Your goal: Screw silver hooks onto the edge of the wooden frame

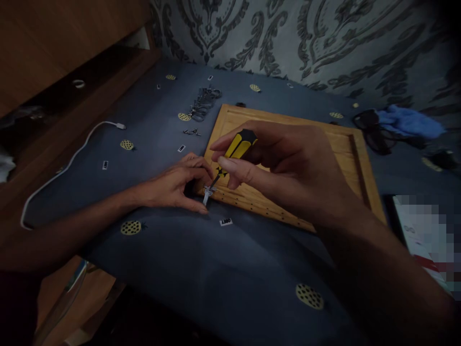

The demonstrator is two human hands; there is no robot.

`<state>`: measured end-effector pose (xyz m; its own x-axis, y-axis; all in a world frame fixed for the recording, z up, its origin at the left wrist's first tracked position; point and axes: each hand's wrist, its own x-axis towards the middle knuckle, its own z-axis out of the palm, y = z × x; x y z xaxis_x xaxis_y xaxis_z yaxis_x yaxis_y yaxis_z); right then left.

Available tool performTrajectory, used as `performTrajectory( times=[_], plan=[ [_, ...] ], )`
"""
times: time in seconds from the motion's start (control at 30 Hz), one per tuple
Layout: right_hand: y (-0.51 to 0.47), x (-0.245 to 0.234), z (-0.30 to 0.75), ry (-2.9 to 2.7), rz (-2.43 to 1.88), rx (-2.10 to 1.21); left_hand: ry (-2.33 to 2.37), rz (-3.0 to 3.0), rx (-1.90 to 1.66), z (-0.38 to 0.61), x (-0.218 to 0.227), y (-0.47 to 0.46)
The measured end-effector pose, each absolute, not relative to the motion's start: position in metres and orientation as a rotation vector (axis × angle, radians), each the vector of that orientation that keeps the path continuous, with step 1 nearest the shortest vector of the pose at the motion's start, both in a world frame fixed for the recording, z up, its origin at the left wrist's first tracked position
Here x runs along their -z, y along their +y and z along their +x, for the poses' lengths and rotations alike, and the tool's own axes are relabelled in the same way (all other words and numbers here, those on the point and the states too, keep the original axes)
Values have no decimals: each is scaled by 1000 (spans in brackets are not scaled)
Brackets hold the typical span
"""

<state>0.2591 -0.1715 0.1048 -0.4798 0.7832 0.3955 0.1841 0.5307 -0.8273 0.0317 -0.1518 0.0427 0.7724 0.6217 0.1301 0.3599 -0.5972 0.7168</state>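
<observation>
A screwdriver (239, 146) with a yellow and black handle is in my right hand (288, 166), its fingers and thumb closed around the handle. Its shaft slants down to a small silvery metal hinge (208, 193) at the near left corner of a framed wooden panel (248, 117). My left hand (176, 182) curls about that corner, with the thumb at the hinge's lower end and the fingertips on the wood. The screwdriver's tip meets the hinge, though any screw head there is too small to make out. A row of small dark holes runs along the panel's near edge.
Several small screws (192, 132) and a heap of metal hardware (205, 101) lie beyond my left hand. A white cable (72, 161) crosses the left side. Sunglasses (374, 129) and a blue glove (410, 122) lie right of the panel, near the patterned wall.
</observation>
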Motion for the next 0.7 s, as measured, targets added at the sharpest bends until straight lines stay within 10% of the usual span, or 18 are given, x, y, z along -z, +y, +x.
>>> performTrajectory(
  times=[0.7],
  plan=[
    [-175,-88,244,-1804,-924,-258,713,2267,-484,31,-41,-152]
  ],
)
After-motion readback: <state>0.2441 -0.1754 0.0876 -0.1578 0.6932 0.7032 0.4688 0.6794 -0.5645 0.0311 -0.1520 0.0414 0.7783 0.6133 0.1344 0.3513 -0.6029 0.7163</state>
